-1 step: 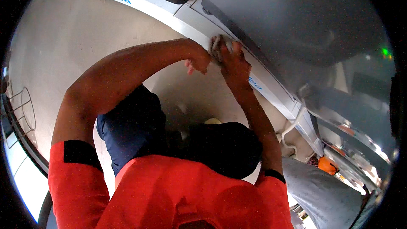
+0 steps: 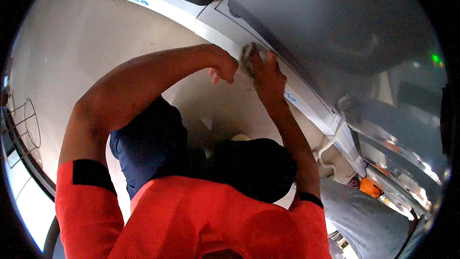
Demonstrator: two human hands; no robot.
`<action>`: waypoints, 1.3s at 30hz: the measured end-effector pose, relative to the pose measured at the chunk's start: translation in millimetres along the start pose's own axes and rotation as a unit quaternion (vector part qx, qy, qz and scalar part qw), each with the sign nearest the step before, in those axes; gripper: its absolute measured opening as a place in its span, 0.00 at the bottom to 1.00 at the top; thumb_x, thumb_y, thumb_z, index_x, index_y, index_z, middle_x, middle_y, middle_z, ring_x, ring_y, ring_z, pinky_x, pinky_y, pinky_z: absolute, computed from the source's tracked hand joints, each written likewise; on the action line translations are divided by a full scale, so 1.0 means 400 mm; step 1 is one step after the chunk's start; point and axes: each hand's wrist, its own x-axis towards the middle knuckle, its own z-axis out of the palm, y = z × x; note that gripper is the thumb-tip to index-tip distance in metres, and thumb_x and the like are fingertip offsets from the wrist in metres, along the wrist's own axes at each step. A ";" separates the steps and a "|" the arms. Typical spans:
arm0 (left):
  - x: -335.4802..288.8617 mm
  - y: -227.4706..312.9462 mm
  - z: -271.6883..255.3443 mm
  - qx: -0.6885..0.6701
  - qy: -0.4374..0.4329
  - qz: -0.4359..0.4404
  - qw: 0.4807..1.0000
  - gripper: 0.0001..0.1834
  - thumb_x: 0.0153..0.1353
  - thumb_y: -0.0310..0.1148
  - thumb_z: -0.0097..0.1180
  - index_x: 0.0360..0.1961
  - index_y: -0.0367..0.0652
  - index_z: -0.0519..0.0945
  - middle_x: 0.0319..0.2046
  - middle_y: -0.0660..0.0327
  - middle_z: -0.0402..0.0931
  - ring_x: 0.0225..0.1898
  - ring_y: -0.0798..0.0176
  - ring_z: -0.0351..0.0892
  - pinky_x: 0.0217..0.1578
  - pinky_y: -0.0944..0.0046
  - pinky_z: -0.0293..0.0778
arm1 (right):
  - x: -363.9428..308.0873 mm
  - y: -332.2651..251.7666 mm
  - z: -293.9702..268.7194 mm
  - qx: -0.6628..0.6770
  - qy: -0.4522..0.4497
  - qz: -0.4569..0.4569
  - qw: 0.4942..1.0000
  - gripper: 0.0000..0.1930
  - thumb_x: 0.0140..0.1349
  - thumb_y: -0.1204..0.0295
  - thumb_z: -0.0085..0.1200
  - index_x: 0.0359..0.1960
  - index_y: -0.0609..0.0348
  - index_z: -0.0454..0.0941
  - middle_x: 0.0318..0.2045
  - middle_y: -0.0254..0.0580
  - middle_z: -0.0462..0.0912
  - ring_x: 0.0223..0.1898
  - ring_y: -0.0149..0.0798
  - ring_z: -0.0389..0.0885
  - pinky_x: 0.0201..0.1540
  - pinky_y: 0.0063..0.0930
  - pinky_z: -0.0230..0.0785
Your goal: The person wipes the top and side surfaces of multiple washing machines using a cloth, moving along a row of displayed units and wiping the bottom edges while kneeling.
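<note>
My right hand (image 2: 269, 76) is closed around a crumpled greyish cloth (image 2: 247, 58) and presses it on the white base ledge (image 2: 225, 31) below a large grey glossy panel (image 2: 330, 33). The cloth and fingertips are slightly blurred. Just left of it, my left hand (image 2: 224, 68) hangs bent at the wrist with its fingers curled in. No object shows in it, though the palm side is partly hidden. My left forearm reaches across from the left, above my dark-clad knees (image 2: 148, 144).
Beige floor (image 2: 86, 33) spreads left of the ledge. A white cable (image 2: 328, 146) runs down at the right, near a person's grey-clad leg (image 2: 364, 216) and an orange item (image 2: 370, 187). A wire rack (image 2: 28, 122) stands at the far left. Small green lights glow on the panel.
My right hand and the cloth have shifted slightly right and down along the white ledge. My left hand has stayed in place.
</note>
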 end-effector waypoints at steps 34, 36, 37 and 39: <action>0.015 -0.011 0.024 -0.015 0.045 0.020 0.999 0.26 0.64 0.47 0.43 0.26 0.33 0.80 0.27 0.48 0.80 0.30 0.51 0.80 0.38 0.49 0.73 | -0.021 0.008 -0.027 0.007 -0.001 0.016 1.000 0.29 0.54 0.74 0.55 0.59 0.46 0.65 0.51 0.47 0.69 0.41 0.46 0.80 0.28 0.35 0.80; 0.017 -0.014 0.023 0.004 0.042 0.032 0.999 0.26 0.64 0.47 0.44 0.27 0.33 0.80 0.28 0.48 0.80 0.30 0.51 0.79 0.38 0.49 0.73 | -0.056 0.037 -0.038 -0.011 0.021 0.053 0.998 0.32 0.48 0.74 0.62 0.58 0.47 0.69 0.45 0.45 0.68 0.37 0.44 0.82 0.28 0.34 0.79; 0.022 -0.014 0.024 0.010 0.042 0.037 0.998 0.26 0.64 0.47 0.44 0.27 0.32 0.80 0.28 0.47 0.80 0.30 0.50 0.79 0.38 0.49 0.73 | -0.071 0.047 -0.043 -0.011 0.048 0.011 0.999 0.29 0.49 0.73 0.62 0.56 0.48 0.71 0.43 0.44 0.68 0.34 0.44 0.83 0.26 0.32 0.79; 0.041 -0.011 0.027 0.029 0.043 0.046 0.998 0.26 0.65 0.47 0.45 0.28 0.32 0.80 0.29 0.47 0.80 0.31 0.49 0.79 0.38 0.48 0.73 | -0.076 0.038 -0.036 -0.040 0.061 0.038 0.997 0.28 0.50 0.72 0.61 0.56 0.48 0.71 0.43 0.45 0.69 0.36 0.45 0.83 0.28 0.33 0.79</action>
